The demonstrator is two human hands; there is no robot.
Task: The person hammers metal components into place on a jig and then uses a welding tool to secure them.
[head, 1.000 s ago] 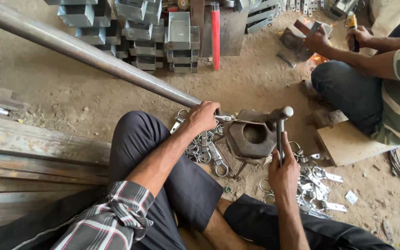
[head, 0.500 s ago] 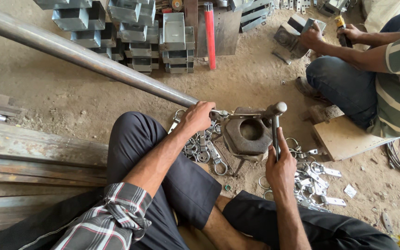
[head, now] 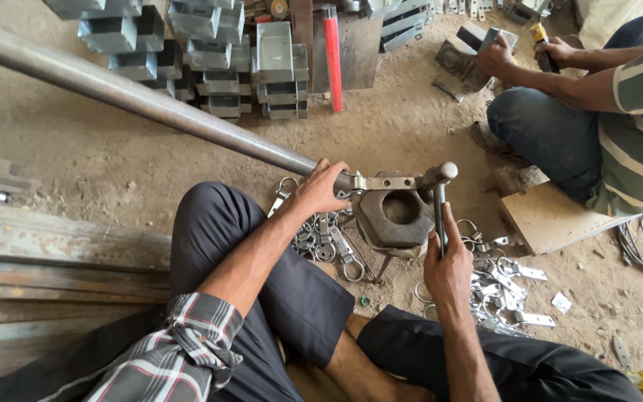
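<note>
My left hand (head: 320, 190) grips the end of a long grey steel pipe (head: 128, 93) that runs off to the upper left. A flat metal clamp strap (head: 385, 182) sticks out from the pipe's end and lies across a heavy hexagonal iron block (head: 396, 219) with a round hole. My right hand (head: 448, 260) holds the handle of a hammer (head: 439, 182), whose head rests on the strap over the block. Between my knees lie several shiny ring clamps (head: 329, 242).
More finished clamps (head: 504, 286) are piled on the dirt to my right. Stacked metal boxes (head: 210, 37) and a red bar (head: 333, 56) stand at the back. A seated person (head: 597, 126) works at the upper right beside a wooden board (head: 545, 216). Planks (head: 53, 260) lie left.
The hammer head has come down from just above the strap onto it. My left hand stays on the pipe's end; the view has shifted slightly.
</note>
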